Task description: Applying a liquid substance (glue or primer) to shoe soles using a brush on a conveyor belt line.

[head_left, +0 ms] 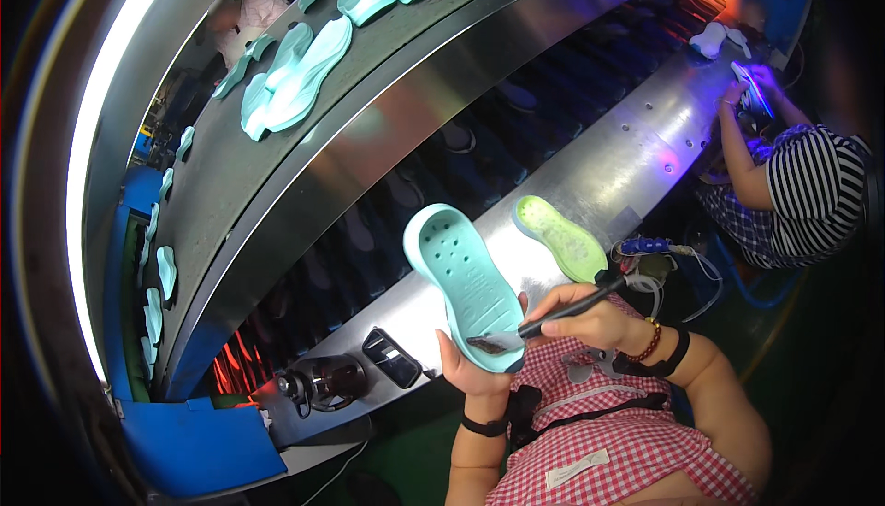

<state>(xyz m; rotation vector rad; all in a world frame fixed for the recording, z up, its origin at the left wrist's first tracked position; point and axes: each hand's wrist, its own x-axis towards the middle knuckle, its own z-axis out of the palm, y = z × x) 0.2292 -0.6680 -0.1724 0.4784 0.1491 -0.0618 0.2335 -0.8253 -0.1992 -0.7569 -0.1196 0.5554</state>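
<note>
A turquoise shoe sole (464,276) is held up by my left hand (472,374), which grips its lower end. Small holes dot the sole's far part, and a raised rim runs round its inside. My right hand (595,323) is closed round the black handle of a flat brush (573,309). The brush's dark tip reaches inside the near end of the sole, seemingly touching its inner surface. Just beyond my right hand, a yellow-green sole (560,237) lies on the metal bench (599,174).
A dark phone (392,357) and a glass jug (336,382) stand on the bench at left. Several turquoise soles (300,82) lie on the curved conveyor (235,160). Blue tubing (645,246) sits at the bench edge. A striped-shirted person (811,183) works at far right.
</note>
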